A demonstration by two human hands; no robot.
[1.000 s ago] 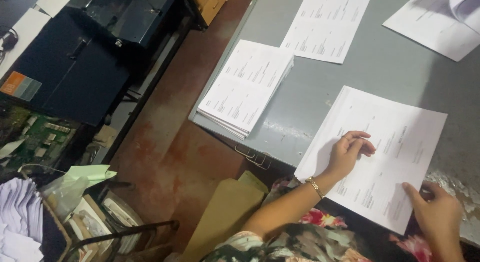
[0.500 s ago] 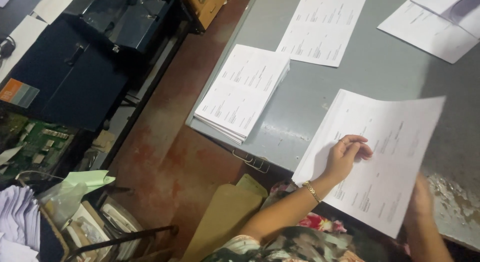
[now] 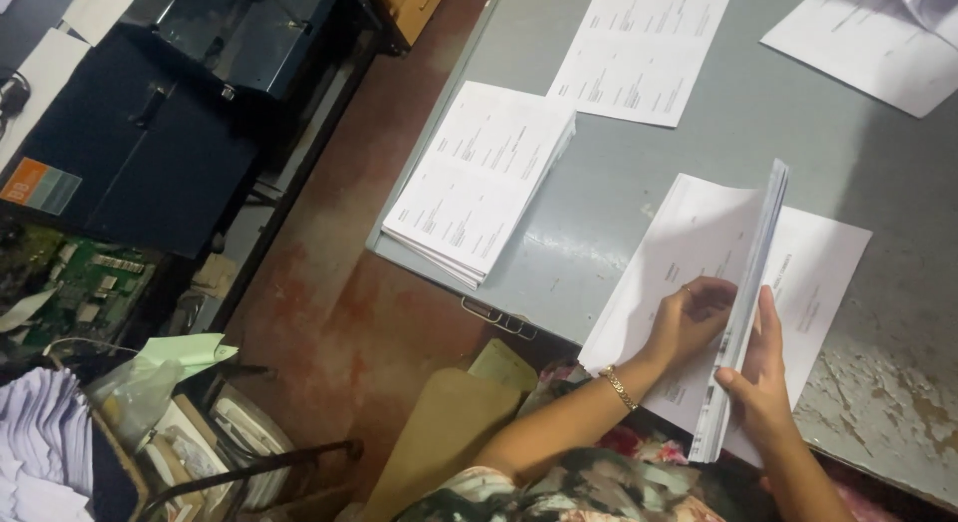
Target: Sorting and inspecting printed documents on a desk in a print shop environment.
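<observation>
A stack of white printed sheets [image 3: 689,233] lies at the near edge of the grey metal table [image 3: 699,153]. My right hand [image 3: 760,377] grips the right half of the stack and holds it upright on edge, folded over toward the left. My left hand [image 3: 689,317] presses flat on the left half of the sheets, fingers against the fold. A gold bracelet is on my left wrist. One printed sheet [image 3: 818,272] lies flat under and to the right of the lifted half.
A second pile of printed sheets [image 3: 479,178] sits at the table's left corner, with more sheets [image 3: 644,48] behind and at the far right [image 3: 868,48]. Dark machines [image 3: 150,133] stand on the left across a red floor. A brown envelope [image 3: 449,432] leans near my lap.
My right hand has lifted the right side of the sheets from flat on the table to standing upright, folding it toward the left. My left hand has stayed pressed on the paper.
</observation>
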